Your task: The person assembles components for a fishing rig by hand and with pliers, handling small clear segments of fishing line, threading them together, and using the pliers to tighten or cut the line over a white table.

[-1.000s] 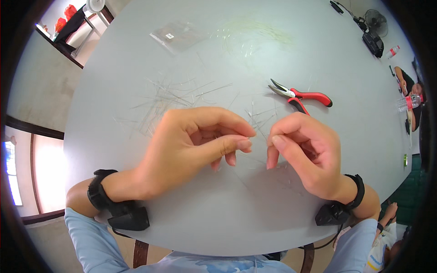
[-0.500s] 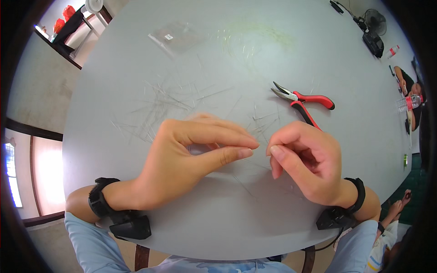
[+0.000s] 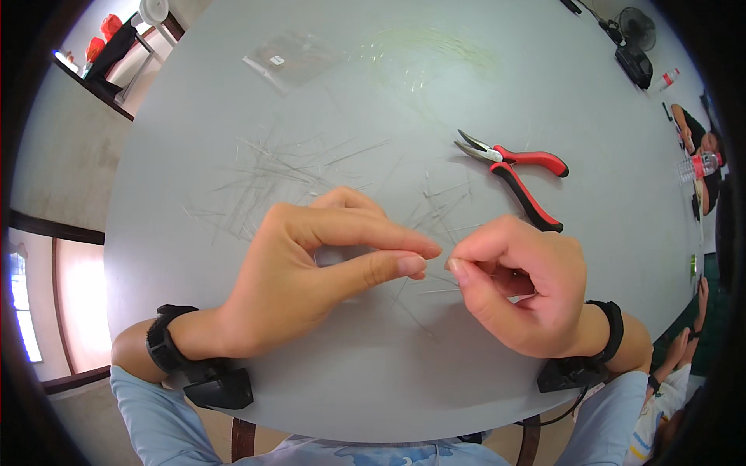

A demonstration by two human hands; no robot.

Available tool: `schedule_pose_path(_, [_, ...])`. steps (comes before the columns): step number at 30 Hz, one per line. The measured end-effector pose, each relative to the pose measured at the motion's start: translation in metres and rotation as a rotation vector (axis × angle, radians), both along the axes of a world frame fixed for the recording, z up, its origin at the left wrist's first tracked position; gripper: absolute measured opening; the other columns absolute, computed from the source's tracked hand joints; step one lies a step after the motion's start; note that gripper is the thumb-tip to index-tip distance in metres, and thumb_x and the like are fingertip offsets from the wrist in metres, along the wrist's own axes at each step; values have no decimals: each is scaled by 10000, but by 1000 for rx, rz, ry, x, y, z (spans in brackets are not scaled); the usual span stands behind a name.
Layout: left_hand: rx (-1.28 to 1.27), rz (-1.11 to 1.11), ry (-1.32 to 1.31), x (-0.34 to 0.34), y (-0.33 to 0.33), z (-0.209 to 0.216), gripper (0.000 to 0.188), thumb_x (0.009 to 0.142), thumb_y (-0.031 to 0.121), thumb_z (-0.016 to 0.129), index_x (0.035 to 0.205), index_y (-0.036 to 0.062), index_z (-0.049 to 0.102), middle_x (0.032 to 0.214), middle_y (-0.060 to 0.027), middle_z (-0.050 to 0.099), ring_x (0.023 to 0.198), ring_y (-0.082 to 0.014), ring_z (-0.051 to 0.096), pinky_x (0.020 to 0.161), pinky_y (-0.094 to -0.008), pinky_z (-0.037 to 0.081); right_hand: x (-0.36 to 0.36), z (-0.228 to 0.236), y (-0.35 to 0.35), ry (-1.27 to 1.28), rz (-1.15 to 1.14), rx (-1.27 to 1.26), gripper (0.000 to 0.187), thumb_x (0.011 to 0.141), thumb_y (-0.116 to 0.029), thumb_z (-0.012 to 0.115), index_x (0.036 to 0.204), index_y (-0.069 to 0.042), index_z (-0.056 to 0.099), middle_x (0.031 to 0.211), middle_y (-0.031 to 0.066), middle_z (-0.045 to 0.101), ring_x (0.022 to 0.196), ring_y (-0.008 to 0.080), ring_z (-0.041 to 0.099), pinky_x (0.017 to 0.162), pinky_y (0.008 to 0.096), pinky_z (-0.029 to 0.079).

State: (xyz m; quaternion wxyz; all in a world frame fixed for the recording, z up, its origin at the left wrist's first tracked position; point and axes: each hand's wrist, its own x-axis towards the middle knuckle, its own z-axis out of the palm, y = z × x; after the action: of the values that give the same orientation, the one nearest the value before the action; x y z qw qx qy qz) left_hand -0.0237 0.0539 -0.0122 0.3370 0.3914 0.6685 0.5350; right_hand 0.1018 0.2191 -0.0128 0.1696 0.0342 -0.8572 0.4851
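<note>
Hands meet at table centre: left hand (image 3: 311,272) and right hand (image 3: 521,287) each pinch thumb to forefinger on 1 thin clear strand (image 3: 439,260), seemingly to keep it taut; it lies roughly 9 to 3 o'clock. Loose strands (image 3: 264,171) scatter at 11 o'clock on the grey table (image 3: 544,62). Red-handled pliers (image 3: 513,175) lie at 1 o'clock.

The bench (image 3: 373,85) is plain pale grey. Thin clear strands (image 3: 280,167) lie scattered just beyond the hands. The pliers (image 3: 517,175), beyond the right hand (image 3: 517,291), have red-and-black handles and grey metal tips. Both wrists wear black bands (image 3: 159,349) above light blue sleeves (image 3: 155,419).
</note>
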Motion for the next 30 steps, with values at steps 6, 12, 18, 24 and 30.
schedule_pose_path(6, [-24, -2, -34, 2, 1, 1, 159, 776, 48, 646, 921, 6, 694, 719, -31, 650, 835, -145, 444, 781, -276, 375, 0, -3, 1, 128, 2, 158, 156, 669, 89, 605, 755, -27, 545, 566, 30, 500, 419, 130, 430, 398, 237, 341])
schedule_pose_path(12, [-36, 8, -87, 3, 1, -1, 135, 784, 33, 643, 904, -9, 687, 742, -45, 639, 844, -141, 466, 759, -261, 388, -1, -8, -1, 224, -3, 252, 181, 633, 116, 603, 740, -13, 535, 553, 48, 453, 427, 168, 435, 394, 264, 351])
schedule_pose_path(18, [-25, 5, -60, 2, 0, -2, 101, 792, 35, 642, 875, -8, 679, 753, -53, 641, 837, -140, 488, 747, -265, 399, 2, -7, -4, 70, 13, 138, 117, 717, 71, 592, 763, -30, 555, 550, 52, 462, 422, 163, 424, 388, 270, 324])
schedule_pose_path(24, [-21, 28, 71, 3, -2, -5, 85, 786, 47, 655, 851, 4, 687, 744, -42, 654, 827, -140, 490, 747, -271, 399, 2, -10, -3, -173, 24, -63, 67, 799, 22, 565, 793, -44, 566, 539, 46, 468, 411, 118, 392, 392, 240, 292])
schedule_pose_path(30, [-3, 9, 70, 3, -1, -5, 118, 785, 49, 655, 888, 6, 693, 730, -38, 659, 833, -144, 476, 744, -272, 397, 3, -3, -1, -130, 32, -84, 69, 778, 38, 561, 777, -31, 560, 527, 13, 455, 408, 62, 358, 385, 217, 264])
